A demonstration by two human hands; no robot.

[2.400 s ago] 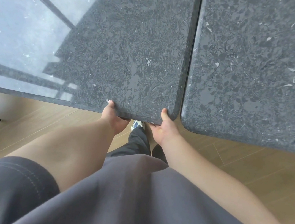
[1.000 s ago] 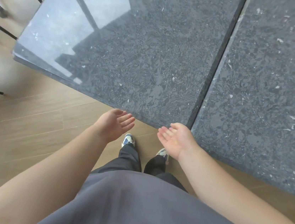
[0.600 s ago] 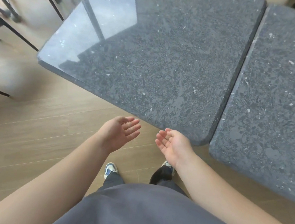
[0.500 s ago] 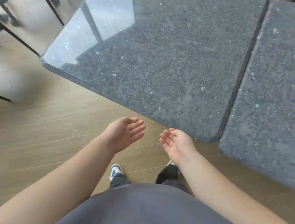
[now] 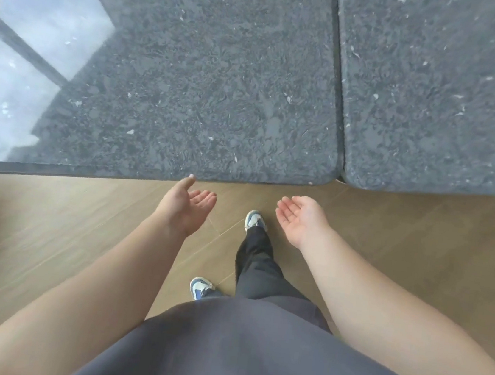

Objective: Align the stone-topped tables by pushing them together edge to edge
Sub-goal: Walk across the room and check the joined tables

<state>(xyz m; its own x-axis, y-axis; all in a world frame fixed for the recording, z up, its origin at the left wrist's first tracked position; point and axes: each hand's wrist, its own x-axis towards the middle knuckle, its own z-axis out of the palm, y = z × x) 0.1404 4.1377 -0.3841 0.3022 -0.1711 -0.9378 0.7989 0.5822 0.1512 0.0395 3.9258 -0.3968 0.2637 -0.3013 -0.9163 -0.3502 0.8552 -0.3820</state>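
Both hands, left (image 5: pixel 186 208) & right (image 5: pixel 300 217), are hanging open, palms up, off the near edge they gripped earlier. Left dark speckled stone-topped desk (image 5: pixel 192 71) is sitting w/ right desk (image 5: pixel 439 86), edges almost touching. Probably heavy, slick; grip underneath near edge.

Two dark grey speckled stone table tops fill the upper part of the view: the left stone-topped table (image 5: pixel 190 86) and the right stone-topped table (image 5: pixel 438 95) sit side by side with only a thin dark seam between their long edges, their rounded near corners almost level. Below them, over the light wooden plank floor (image 5: pixel 48 225), the left hand (image 5: pixel 186 206) is spread palm-up, its thumb tip at the left table's front edge. The right hand (image 5: pixel 300 220) is spread palm-up, apart from both tables.
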